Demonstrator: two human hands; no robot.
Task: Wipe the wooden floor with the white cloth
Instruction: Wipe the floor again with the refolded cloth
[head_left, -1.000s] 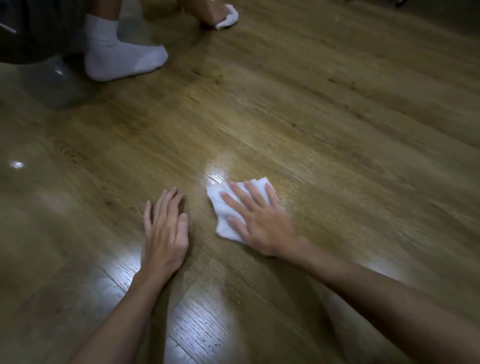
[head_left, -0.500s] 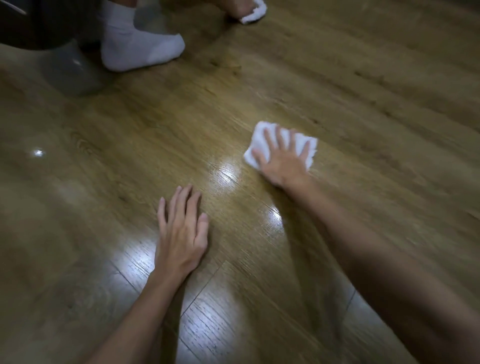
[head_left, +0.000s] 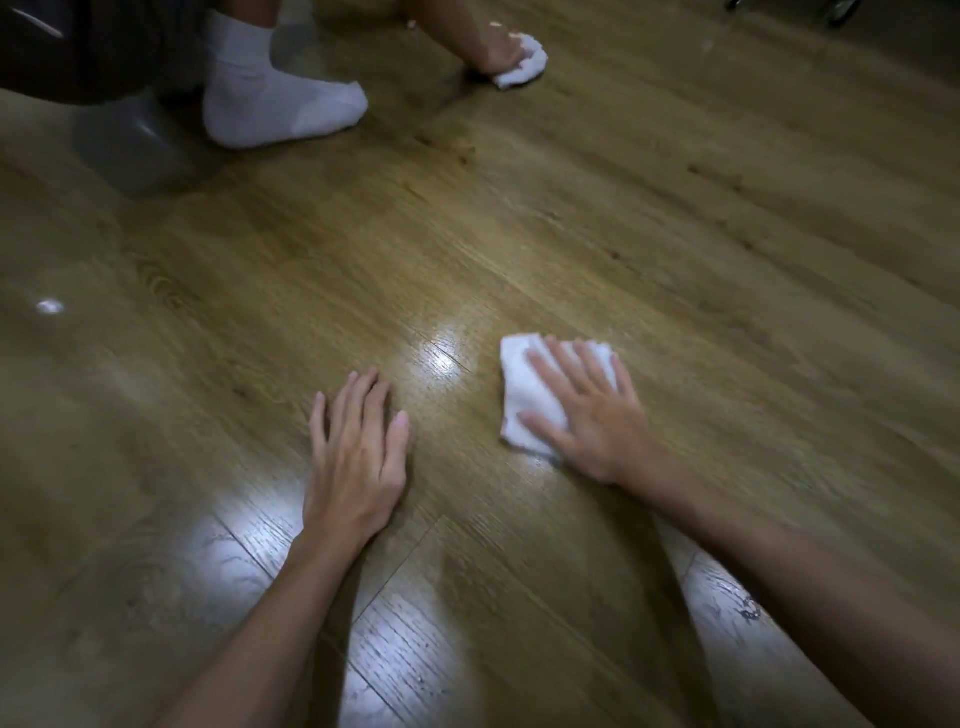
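Note:
A folded white cloth (head_left: 524, 395) lies flat on the glossy wooden floor (head_left: 571, 249) near the middle of the view. My right hand (head_left: 592, 415) presses down on it with straight, spread fingers and covers its right half. My left hand (head_left: 358, 452) rests palm down on the bare floor to the left of the cloth, fingers straight and close together, apart from the cloth.
Another person crouches at the top left: a foot in a white sock (head_left: 275, 98) stands on the floor, and their hand (head_left: 493, 52) holds a second white cloth (head_left: 522, 70) against the boards. Bright light glare sits between my hands.
My right hand pushed the cloth away to the far right, then drew it back towards me. My left hand stayed planted on the floor.

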